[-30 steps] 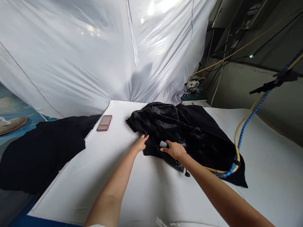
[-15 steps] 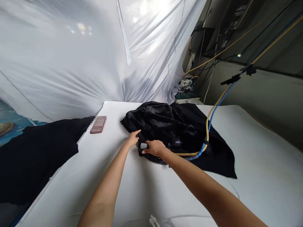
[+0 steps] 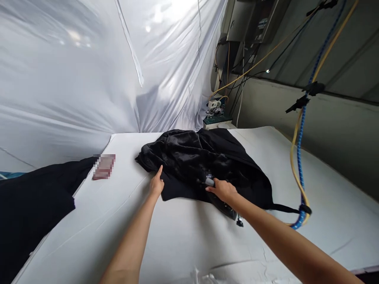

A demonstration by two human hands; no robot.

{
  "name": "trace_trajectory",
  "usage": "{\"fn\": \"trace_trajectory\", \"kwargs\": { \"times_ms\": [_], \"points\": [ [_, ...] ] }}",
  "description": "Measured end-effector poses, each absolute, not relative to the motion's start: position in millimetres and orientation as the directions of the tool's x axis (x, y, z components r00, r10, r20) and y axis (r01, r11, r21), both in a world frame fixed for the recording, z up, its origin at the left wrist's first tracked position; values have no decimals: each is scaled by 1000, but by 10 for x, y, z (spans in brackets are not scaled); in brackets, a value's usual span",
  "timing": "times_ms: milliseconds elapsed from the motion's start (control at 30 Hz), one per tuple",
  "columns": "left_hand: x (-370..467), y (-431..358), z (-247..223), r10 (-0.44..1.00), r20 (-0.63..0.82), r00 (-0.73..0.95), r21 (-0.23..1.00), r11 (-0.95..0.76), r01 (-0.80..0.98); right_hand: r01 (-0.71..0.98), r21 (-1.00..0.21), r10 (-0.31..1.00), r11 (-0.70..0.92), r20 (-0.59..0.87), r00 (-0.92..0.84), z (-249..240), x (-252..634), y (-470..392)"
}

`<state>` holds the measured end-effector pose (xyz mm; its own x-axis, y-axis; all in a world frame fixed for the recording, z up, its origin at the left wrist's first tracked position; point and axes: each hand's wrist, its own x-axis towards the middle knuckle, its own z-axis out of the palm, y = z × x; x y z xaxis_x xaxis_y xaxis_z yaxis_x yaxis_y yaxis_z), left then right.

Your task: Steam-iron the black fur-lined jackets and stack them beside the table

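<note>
A black garment (image 3: 189, 148) with a shiny lining and a small white "GUESS" label lies spread on the white-covered table. My right hand (image 3: 223, 190) is wrapped round the grey-ended handle of a dark iron (image 3: 220, 206), which rests at the garment's front edge. Part of the iron is hidden under my hand and forearm. At the garment's left edge is my left hand (image 3: 156, 184), index finger stretched out along the fabric and thumb apart. Its other fingers are partly hidden.
The white table (image 3: 177, 240) carries a blurred reddish item (image 3: 104, 166) at left. Dark cloth (image 3: 35, 197) hangs over its left side. A blue and yellow hose (image 3: 300, 157) runs down to the iron. White sheeting (image 3: 74, 71) hangs behind; a sewing machine (image 3: 214, 107) stands beyond.
My right hand has moved the iron right along the garment's front edge, baring the front-left corner. The hose swung right. My left hand stays by the left edge; the view shifted.
</note>
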<state>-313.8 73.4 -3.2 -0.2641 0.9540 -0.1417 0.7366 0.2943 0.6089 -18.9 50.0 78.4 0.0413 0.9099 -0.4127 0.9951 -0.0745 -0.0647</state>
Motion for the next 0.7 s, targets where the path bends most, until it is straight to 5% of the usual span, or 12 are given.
{"fn": "trace_trajectory", "kwargs": {
  "times_ms": [133, 233, 333, 400, 567, 700],
  "points": [
    [-3058, 686, -24, 935, -114, -336, 530, 343, 776, 986, -46, 902, -161, -411, 128, 795, 248, 487],
    [-2851, 574, 66, 877, 59, -477, 404, 416, 815, 984, -70, 897, -163, -426, 118, 817, 408, 460],
    [-2640, 416, 128, 943, 146, -301, 363, 232, 903, 988, -117, 896, -104, -441, 42, 856, 484, 418],
    [-2580, 328, 121, 968, 101, -231, 372, 179, 911, 989, -137, 892, -54, -452, -14, 880, 493, 385],
    [-2711, 262, 43, 796, -212, -567, 397, 600, 694, 988, -145, 877, 53, -466, -115, 915, 284, 360],
    [-2832, 322, 32, 793, -383, -473, 432, 606, 667, 977, -174, 863, 124, -468, -193, 921, -89, 443]
  ]
}}
